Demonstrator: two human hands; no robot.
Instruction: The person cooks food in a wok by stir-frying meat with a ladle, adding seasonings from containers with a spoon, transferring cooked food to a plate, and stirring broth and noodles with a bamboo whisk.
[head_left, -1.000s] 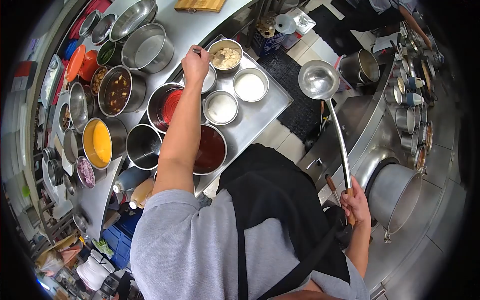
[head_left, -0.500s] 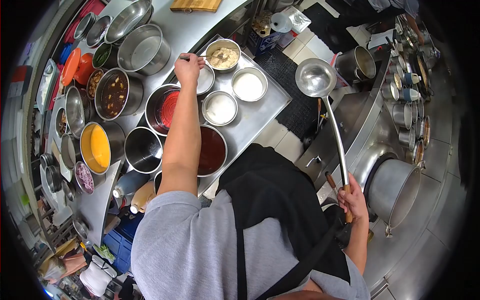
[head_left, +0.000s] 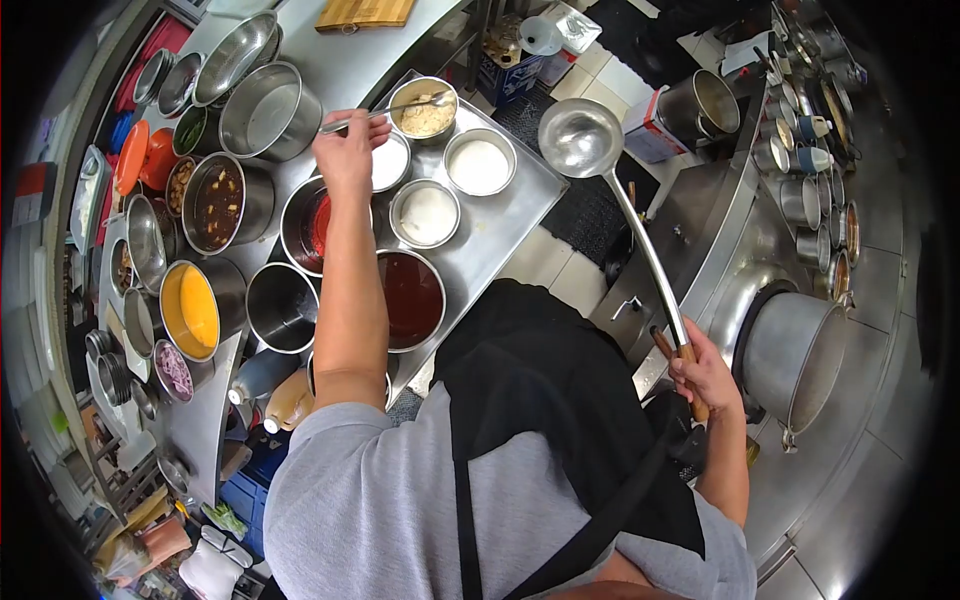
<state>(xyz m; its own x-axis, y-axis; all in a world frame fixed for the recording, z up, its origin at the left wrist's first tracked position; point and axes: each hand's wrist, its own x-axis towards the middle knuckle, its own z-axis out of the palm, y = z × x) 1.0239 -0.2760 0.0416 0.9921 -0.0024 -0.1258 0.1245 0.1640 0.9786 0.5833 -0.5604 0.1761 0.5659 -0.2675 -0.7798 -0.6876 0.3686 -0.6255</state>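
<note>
My left hand (head_left: 350, 148) grips the handle of a metal spoon (head_left: 400, 105), whose tip rests over a pot of pale, chopped food (head_left: 424, 118). Below that hand sit a pot with red contents (head_left: 320, 222) and a pot of white powder (head_left: 391, 162). Two more pots of white contents (head_left: 480, 165) (head_left: 425, 213) stand to the right. Nearer my body is a pot of dark red sauce (head_left: 408, 298). At the right, my right hand (head_left: 704, 370) is wrapped round the wooden handle of a large metal ladle (head_left: 582, 140), its bowl raised over the floor.
On the left counter stand a pot of orange liquid (head_left: 197, 308), a pot of brown sauce (head_left: 218, 203), an empty dark pot (head_left: 283, 307) and a bowl of sliced onion (head_left: 173, 372). A large pot (head_left: 790, 360) sits at the right. Bottles (head_left: 265, 374) stand near my left elbow.
My left hand has shifted slightly left and down, and the spoon's tip has come up to the surface of the pale food. The ladle has moved left in view.
</note>
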